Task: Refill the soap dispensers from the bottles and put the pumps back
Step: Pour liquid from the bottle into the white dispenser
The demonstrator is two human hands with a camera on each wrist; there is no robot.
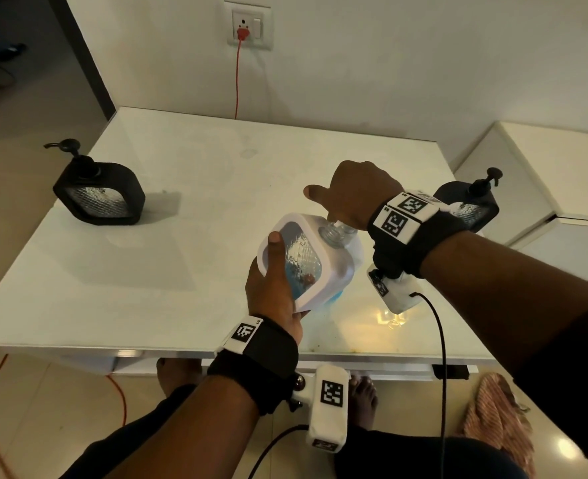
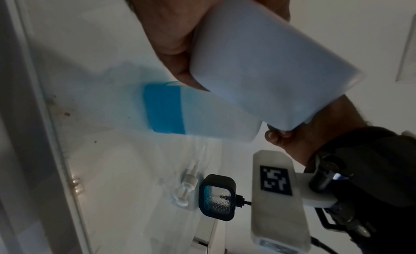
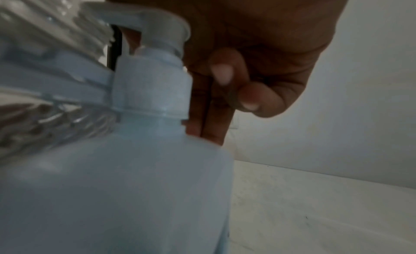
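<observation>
My left hand [image 1: 275, 281] grips a white-framed soap dispenser [image 1: 302, 257] by its lower end and holds it tilted above the table, its clear threaded neck [image 1: 330, 233] bare and pointing right. Behind it stands a translucent refill bottle [image 1: 352, 262] with blue liquid at the bottom [image 2: 164, 113]. My right hand [image 1: 340, 209] sits on top of the bottle's white pump [image 3: 157, 35], fingers [image 3: 223, 71] curled behind it and thumb stuck out left. The pump's spout reaches toward the dispenser's neck [image 3: 56, 26]. A loose white pump [image 2: 186, 188] lies on the table.
A black dispenser [image 1: 99, 195] with its pump on stands at the left of the white table [image 1: 182, 167]. Another black dispenser [image 1: 472, 202] stands at the right edge, behind my right wrist. A red cable hangs from the wall socket [image 1: 249, 25]. My feet are under the front edge.
</observation>
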